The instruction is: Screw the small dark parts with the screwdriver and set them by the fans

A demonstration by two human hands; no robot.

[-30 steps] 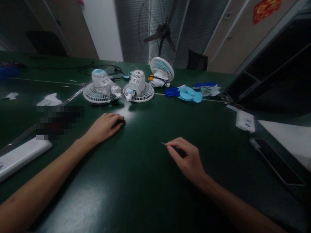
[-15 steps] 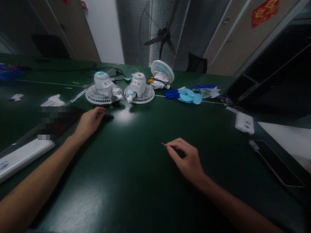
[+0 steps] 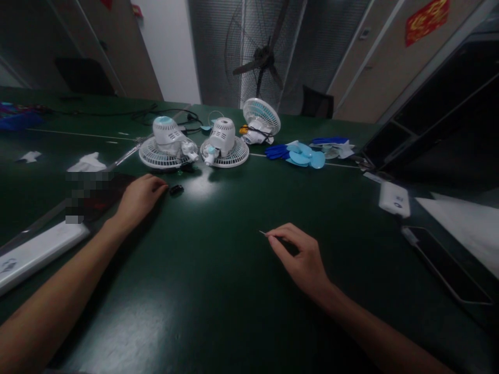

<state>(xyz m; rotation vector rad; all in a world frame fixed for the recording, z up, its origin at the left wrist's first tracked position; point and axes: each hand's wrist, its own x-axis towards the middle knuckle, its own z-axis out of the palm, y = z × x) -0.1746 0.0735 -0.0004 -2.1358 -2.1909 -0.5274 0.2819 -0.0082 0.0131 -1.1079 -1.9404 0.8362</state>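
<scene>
- While R hand (image 3: pixel 299 252) is at the dark green, glossy table (image 3: pixel 218 301) (touching or just above, can't tell), its thumb & index fingers pinch a thin, pale, needle-like rod (image 3: pixel 262 232), free end pointing left.
- L hand (image 3: pixel 142 196): palm down, fingers loosely bent, tips just beside but apart from a small black object (image 3: pixel 176 189), detail too blurred to ID. Underside hidden, so can't tell if it grips anything.
- Progress, as far as visible: rod is in the grip, nothing joined to it; black object lies loose on table. What's left: can't tell.
- Farther back, all untouched: two white plastic fan heads (image 3: pixel 168 132) lying grille-down, a third white fan (image 3: pixel 262 115) tilted w/ dark cord, & a light-blue lobed fan blade (image 3: pixel 306 155) next to a blue glove (image 3: pixel 276 151).
- Far R: black flat phone (image 3: pixel 448 265) nr white box-shaped device (image 3: pixel 394 199).
</scene>
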